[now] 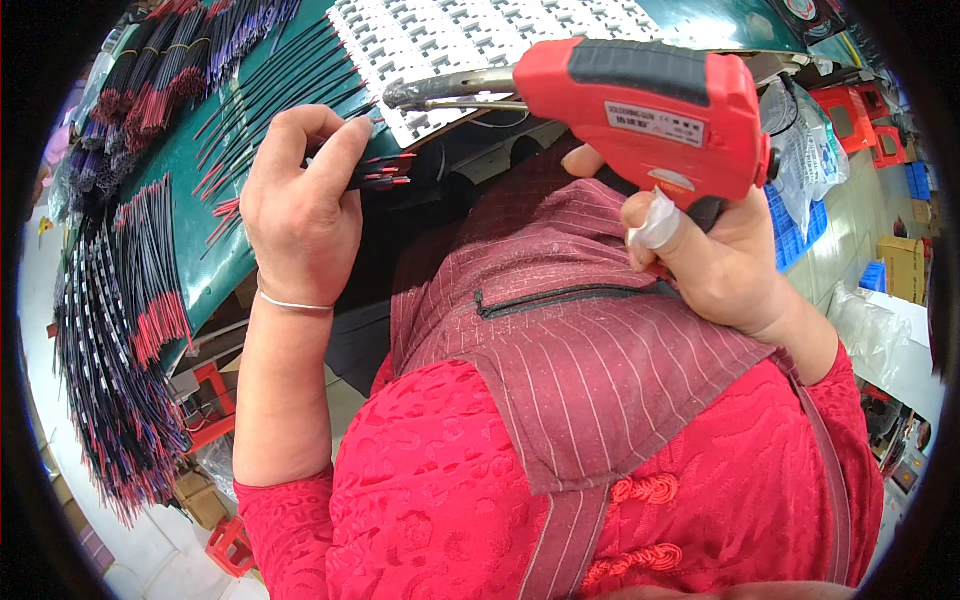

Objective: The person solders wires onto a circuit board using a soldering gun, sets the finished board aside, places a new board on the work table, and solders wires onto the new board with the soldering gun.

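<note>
My left hand [305,190] is closed at the table's near edge, thumb and index finger pinched together. A small bunch of black wires [385,172] with red ends sticks out from under its fingers. My right hand [725,245], with a white wrap around one finger, grips a red and black soldering gun [645,115] by its handle. The gun's dark tip points left, just right of my left fingers, over the near edge of a white panel [450,50] with rows of small parts. A row of black wires [300,75] fans out along the panel's left edge.
The green tabletop [215,265] holds several wire bundles [155,75] at the far left. More black and red wires [120,360] hang over its left edge. Red plastic stools [845,118], a blue crate [800,225] and a cardboard box [900,268] stand on the right.
</note>
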Demonstrator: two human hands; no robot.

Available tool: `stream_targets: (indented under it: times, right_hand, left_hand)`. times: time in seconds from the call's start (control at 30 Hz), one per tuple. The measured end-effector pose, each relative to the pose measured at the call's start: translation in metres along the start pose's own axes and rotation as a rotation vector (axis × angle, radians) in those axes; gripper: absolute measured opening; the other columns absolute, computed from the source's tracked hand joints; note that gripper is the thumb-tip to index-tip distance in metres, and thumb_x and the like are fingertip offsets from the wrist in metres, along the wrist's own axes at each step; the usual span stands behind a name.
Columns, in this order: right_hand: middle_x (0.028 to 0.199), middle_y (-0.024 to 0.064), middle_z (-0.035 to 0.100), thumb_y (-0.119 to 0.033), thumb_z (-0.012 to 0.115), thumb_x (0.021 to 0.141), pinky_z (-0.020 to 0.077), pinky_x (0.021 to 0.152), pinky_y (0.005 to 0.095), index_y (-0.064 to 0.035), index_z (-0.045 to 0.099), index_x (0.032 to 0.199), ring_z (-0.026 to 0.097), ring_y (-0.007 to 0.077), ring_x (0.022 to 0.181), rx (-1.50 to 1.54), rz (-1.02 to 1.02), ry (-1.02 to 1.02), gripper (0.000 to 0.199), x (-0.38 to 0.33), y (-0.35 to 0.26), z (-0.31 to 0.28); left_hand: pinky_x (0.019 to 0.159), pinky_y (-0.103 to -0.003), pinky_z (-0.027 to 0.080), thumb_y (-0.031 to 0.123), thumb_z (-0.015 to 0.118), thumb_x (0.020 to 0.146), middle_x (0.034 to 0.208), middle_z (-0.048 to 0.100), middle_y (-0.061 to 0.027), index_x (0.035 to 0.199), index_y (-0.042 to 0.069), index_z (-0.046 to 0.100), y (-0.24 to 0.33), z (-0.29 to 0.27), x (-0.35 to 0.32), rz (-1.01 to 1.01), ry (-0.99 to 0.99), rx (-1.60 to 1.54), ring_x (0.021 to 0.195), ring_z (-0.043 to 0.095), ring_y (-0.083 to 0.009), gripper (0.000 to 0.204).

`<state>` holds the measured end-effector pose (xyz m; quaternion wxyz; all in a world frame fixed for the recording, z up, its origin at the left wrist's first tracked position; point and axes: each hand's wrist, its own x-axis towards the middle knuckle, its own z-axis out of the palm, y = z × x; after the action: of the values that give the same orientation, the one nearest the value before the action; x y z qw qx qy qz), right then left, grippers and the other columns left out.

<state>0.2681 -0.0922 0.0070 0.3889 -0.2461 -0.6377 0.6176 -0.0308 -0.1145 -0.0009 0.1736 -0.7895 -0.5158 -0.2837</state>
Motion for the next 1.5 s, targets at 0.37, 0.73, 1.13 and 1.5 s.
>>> stream_targets:
  times: [0.37,0.73,1.13,1.5]
  right_hand:
    - [0.106,0.0148,0.062,-0.013,0.059,0.096,0.0452,0.054,0.0231,0.0003,0.059,0.114,0.054,0.0088,0.063,-0.051,0.052,0.003,0.023,0.001,0.004,-0.001]
    - [0.121,0.0198,0.062,-0.010,0.059,0.095,0.0454,0.055,0.0234,0.0004,0.059,0.111,0.053,0.0082,0.062,-0.020,-0.016,0.002,0.019,0.005,0.003,0.003]
    - [0.100,0.0092,0.064,-0.011,0.063,0.094,0.0460,0.057,0.0218,-0.0004,0.060,0.115,0.056,0.0072,0.066,-0.047,-0.007,0.034,0.023,0.002,0.008,0.005]
    - [0.118,0.0193,0.063,-0.012,0.058,0.097,0.0473,0.059,0.0250,0.0007,0.058,0.110,0.054,0.0093,0.064,-0.028,-0.072,0.007,0.018,0.005,0.006,0.004]
  left_hand:
    - [0.063,-0.034,0.050,-0.014,0.064,0.055,0.089,0.059,-0.0094,0.098,0.005,0.070,-0.002,0.001,-0.001,0.025,0.004,-0.032,0.076,0.062,-0.0247,0.047]
    - [0.062,-0.034,0.050,-0.013,0.063,0.057,0.087,0.059,-0.0093,0.097,0.005,0.071,-0.002,0.002,0.000,0.034,-0.004,-0.009,0.075,0.061,-0.0247,0.044]
    - [0.064,-0.035,0.050,-0.013,0.063,0.056,0.088,0.060,-0.0093,0.097,0.005,0.070,-0.001,0.001,0.000,0.039,-0.014,0.003,0.076,0.062,-0.0250,0.045]
    - [0.063,-0.034,0.050,-0.013,0.063,0.058,0.088,0.059,-0.0083,0.097,0.005,0.071,-0.002,0.001,-0.001,0.037,-0.013,0.008,0.076,0.062,-0.0238,0.044]
